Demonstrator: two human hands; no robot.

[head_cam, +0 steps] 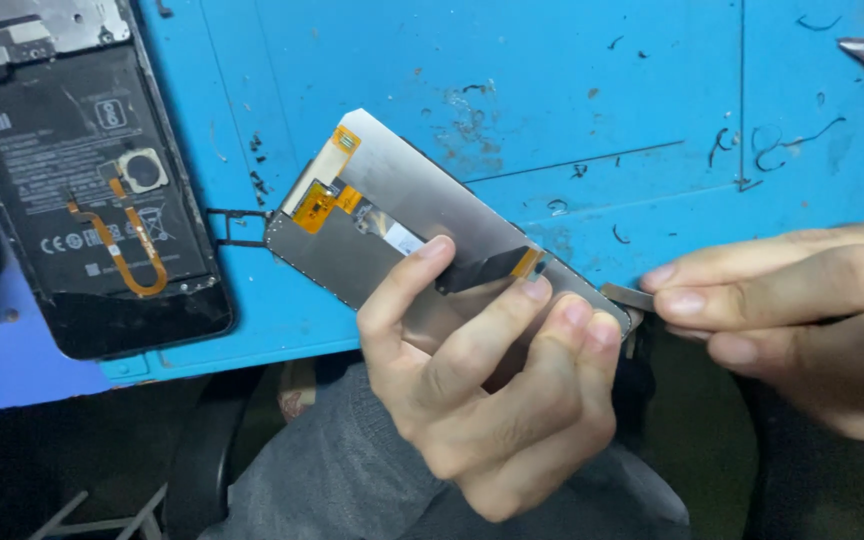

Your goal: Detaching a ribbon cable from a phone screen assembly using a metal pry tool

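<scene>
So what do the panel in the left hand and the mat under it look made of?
The screen panel shows a dull grey back, likely thin sheet metal, with orange flex ribbon that looks like plastic film. The blue mat looks like soft rubber or silicone: matte, scuffed, with moulded grooves. Neither material is certain from the look alone.

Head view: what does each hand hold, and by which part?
Left hand grips the phone screen panel at its lower right end, metal back facing up. Right hand pinches a small grey strip at that panel's corner.
</scene>
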